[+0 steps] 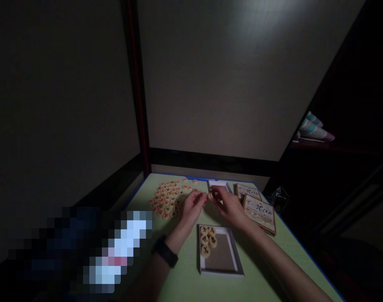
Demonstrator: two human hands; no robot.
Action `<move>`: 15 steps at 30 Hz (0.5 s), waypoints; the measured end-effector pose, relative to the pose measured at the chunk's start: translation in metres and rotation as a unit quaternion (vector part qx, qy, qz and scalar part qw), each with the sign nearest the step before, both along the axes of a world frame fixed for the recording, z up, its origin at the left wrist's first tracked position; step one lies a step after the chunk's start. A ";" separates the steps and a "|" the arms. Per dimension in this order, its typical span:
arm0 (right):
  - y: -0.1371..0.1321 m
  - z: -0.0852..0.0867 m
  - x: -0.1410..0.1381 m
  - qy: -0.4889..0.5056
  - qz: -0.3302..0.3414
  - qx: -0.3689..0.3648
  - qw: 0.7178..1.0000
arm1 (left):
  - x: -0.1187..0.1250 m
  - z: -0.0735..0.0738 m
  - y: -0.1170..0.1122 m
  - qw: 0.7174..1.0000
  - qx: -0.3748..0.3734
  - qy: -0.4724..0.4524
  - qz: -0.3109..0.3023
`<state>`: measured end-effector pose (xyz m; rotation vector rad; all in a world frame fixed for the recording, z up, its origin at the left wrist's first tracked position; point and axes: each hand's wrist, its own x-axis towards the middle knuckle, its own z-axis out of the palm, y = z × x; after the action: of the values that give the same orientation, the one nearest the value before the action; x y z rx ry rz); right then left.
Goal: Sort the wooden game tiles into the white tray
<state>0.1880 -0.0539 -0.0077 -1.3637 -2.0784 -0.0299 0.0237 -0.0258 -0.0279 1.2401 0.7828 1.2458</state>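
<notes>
Both hands meet above the middle of the table. Between their fingertips is a pale round xiangqi piece (209, 196). My right hand (226, 204) pinches it from the right, and my left hand (192, 205), with a dark watch on the wrist, is closed with its fingertips against or close to the piece's left side. Nearer to me lies a shallow open box (221, 272), with several black-marked xiangqi pieces (205, 251) in its left part. Left of my left hand, many loose xiangqi pieces (166, 197) with red and black characters spread over the table.
Two printed box lids (260, 212) lie at the right side of the green table (179, 277). Behind my right hand sits another open box (219, 183), partly hidden. A wall rises at the table's far edge. Folded cloth (314, 128) rests on a shelf at right.
</notes>
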 end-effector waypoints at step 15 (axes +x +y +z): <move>0.120 0.011 -0.076 -0.233 0.008 -0.205 0.951 | 0.012 -0.014 -0.036 0.746 0.578 0.299 0.138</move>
<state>0.1122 0.0662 0.0032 -1.7139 -2.5945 0.1011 0.0355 -0.0617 -0.0419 2.7237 0.6043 1.6595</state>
